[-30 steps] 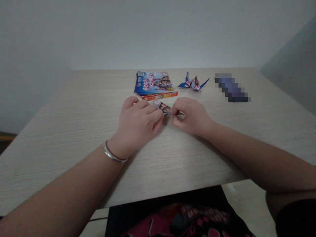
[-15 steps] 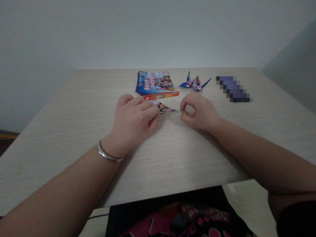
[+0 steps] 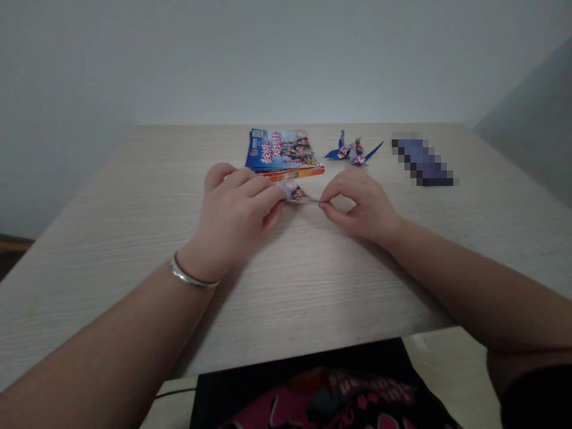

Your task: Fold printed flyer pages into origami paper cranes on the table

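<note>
A small folded piece of printed paper (image 3: 297,193) lies on the pale wooden table (image 3: 134,202) between my hands. My left hand (image 3: 236,214) is closed, its fingers pressing down on the paper's left part; a silver bangle sits on that wrist. My right hand (image 3: 360,202) is in a pinch, thumb and forefinger gripping the paper's pointed right tip. Most of the paper is hidden under my left fingers.
A stack of printed sheets (image 3: 281,152) lies just behind the hands. Two folded paper cranes (image 3: 353,151) stand to its right. A blurred dark purple object (image 3: 422,162) lies further right. The table's near edge runs above my lap.
My right hand slid out to the right along the folded paper and now pinches its tip. My left hand shifted slightly left and kept pressing the paper.
</note>
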Available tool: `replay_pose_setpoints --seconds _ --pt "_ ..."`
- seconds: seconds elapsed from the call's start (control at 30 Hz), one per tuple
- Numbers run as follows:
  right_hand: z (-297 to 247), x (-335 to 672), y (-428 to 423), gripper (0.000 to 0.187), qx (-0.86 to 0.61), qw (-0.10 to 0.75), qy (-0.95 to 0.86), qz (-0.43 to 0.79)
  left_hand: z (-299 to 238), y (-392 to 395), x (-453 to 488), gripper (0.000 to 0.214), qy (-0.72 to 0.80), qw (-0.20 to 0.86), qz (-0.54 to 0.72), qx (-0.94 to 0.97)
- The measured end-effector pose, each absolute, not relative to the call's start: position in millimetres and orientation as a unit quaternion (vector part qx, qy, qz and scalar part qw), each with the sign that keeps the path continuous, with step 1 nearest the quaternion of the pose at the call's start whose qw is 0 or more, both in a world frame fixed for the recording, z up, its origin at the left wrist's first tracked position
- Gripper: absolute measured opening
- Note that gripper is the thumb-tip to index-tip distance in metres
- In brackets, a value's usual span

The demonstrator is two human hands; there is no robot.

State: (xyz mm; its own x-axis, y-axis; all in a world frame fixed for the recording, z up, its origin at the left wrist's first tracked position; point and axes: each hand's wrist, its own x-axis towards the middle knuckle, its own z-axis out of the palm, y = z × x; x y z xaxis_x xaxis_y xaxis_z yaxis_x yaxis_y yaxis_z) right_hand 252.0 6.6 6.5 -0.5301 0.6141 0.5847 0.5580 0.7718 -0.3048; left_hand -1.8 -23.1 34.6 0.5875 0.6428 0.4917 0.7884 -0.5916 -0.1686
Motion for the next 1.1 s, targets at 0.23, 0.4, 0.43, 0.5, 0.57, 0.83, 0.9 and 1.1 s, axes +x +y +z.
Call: replay_pose_setpoints --seconds 0.23,0.4,0.43,0.5,0.57,0.83,0.9,1.1 --pt "10 242 2 0.011 -0.277 0.331 -0.9 0.064 28 -24 8 0.022 -0.349 0.135 -0.249 -0.893" --pt "12 233 -1 0.01 -0.294 0.303 -0.904 0.065 21 -22 12 0.02 -0.317 0.108 -0.251 -0.908" --pt "12 232 -1 0.009 -0.294 0.301 -0.905 0.067 21 -22 12 0.02 -0.317 0.101 -0.244 -0.911" --pt "11 232 0 0.009 -0.283 0.299 -0.908 0.077 21 -21 12 0.02 -0.322 0.105 -0.226 -0.913" --pt "10 232 2 0.01 -0.268 0.297 -0.912 0.089 20 -21 13 0.02 -0.325 0.128 -0.214 -0.912" --pt "6 235 5 0.008 -0.212 0.372 -0.892 0.147 21 -19 14 0.017 -0.306 0.178 -0.213 -0.911" --pt "5 239 4 0.009 -0.208 0.398 -0.879 0.161 22 -18 11 0.017 -0.312 0.164 -0.203 -0.914" --pt "0 249 7 0.01 -0.225 0.42 -0.842 0.254 29 -15 4 0.018 -0.341 0.087 -0.174 -0.92"
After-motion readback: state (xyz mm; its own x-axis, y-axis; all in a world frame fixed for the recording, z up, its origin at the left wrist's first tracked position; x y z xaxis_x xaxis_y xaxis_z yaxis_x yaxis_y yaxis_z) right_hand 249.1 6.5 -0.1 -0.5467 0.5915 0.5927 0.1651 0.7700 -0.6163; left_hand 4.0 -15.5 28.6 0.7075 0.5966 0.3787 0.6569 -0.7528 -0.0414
